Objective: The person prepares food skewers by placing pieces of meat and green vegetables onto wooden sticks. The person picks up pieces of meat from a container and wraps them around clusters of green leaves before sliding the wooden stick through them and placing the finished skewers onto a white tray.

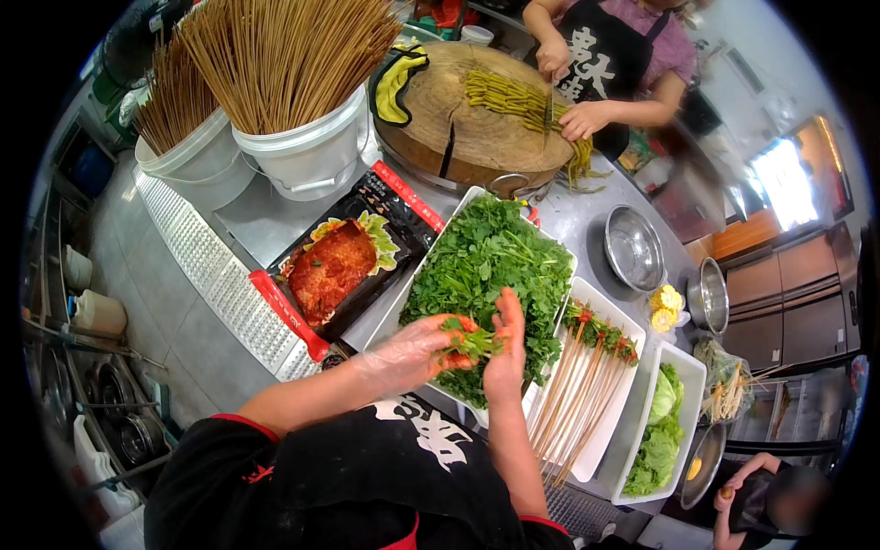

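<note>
My left hand (pixel 419 347), in a clear plastic glove smeared with red, grips a small bundle of cilantro (pixel 476 342). My right hand (pixel 507 344) is held against the stem end of this bundle, its fingers pointing up. Both hands are above a white tray (pixel 385 330) heaped with loose cilantro (pixel 491 254). Left of it lies a black and red package (pixel 405 185) with red food (pixel 333 271) on or in it. On the right, a white tray (pixel 591 460) holds skewered cilantro rolls (pixel 601 333) with red bits, on wooden sticks (pixel 574 399).
A round wooden chopping block (pixel 440 82) stands at the back, where a co-worker (pixel 619 69) cuts green beans (pixel 512 96). Buckets of skewers (pixel 302 151) stand back left. Rightward are a lettuce tray (pixel 687 440), metal bowls (pixel 634 247) and corn pieces (pixel 665 309). Another person (pixel 749 495) is lower right.
</note>
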`<state>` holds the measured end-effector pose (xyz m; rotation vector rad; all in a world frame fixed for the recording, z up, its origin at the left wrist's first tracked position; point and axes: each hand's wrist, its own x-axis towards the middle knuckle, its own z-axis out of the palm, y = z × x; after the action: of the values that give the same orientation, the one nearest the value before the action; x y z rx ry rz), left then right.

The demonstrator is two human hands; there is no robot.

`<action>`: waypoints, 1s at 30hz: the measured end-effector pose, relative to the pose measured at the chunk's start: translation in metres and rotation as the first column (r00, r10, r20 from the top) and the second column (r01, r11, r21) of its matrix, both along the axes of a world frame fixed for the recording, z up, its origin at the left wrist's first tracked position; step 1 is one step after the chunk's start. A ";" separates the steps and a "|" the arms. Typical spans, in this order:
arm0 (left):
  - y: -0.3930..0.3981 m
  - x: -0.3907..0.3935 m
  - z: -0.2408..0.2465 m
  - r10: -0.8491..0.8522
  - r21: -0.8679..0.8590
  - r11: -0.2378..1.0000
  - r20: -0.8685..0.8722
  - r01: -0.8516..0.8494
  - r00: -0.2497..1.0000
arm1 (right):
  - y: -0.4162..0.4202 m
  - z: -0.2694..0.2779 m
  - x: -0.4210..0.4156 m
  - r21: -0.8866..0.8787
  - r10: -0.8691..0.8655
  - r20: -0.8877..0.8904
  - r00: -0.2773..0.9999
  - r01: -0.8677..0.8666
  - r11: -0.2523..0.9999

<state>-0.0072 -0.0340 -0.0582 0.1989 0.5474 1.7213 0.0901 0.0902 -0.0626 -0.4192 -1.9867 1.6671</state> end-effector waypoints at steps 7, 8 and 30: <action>0.000 0.002 -0.003 0.051 -0.170 0.983 -0.075 -0.063 0.996 | 0.002 0.003 0.003 0.334 -0.033 0.093 0.995 0.000 0.943; -0.002 0.002 0.004 0.074 -0.144 0.986 -0.038 -0.079 0.996 | 0.004 0.006 0.005 0.431 -0.023 0.109 0.994 -0.026 0.902; 0.005 0.006 -0.017 0.041 -0.193 0.979 -0.132 -0.067 0.990 | 0.002 0.007 0.015 0.589 -0.080 0.128 0.989 -0.011 0.808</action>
<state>-0.0009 -0.0289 -0.0747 0.1535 0.8199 1.7022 0.1052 0.0923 -0.0554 -0.3436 -2.4518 0.9268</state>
